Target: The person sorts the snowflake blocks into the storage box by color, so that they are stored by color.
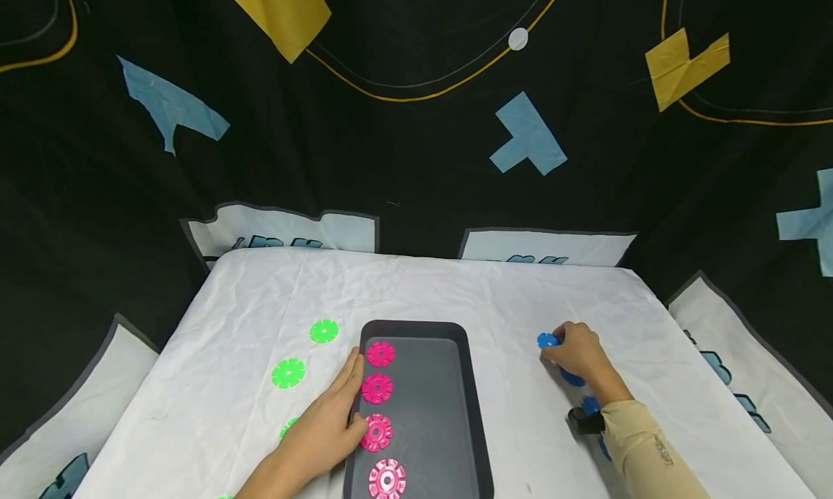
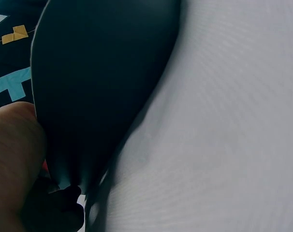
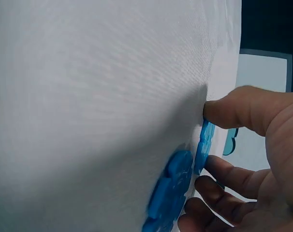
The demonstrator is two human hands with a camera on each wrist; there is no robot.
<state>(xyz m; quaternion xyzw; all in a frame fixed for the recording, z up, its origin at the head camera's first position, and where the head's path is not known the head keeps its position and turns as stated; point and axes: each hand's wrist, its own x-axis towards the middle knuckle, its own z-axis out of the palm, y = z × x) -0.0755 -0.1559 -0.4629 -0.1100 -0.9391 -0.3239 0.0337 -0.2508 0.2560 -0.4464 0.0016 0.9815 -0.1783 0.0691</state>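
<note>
Right hand: thumb and fingertips pinch the blue disc by its edge, far end of its row, right of the tray. Left hand grips tray's left rim. Probably best: lift straight, clearing the neighbouring disc.

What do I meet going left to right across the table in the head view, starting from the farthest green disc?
Farthest green disc, farthest pink disc in the dark tray, farthest blue disc pinched by the right hand, beige sleeve.
</note>
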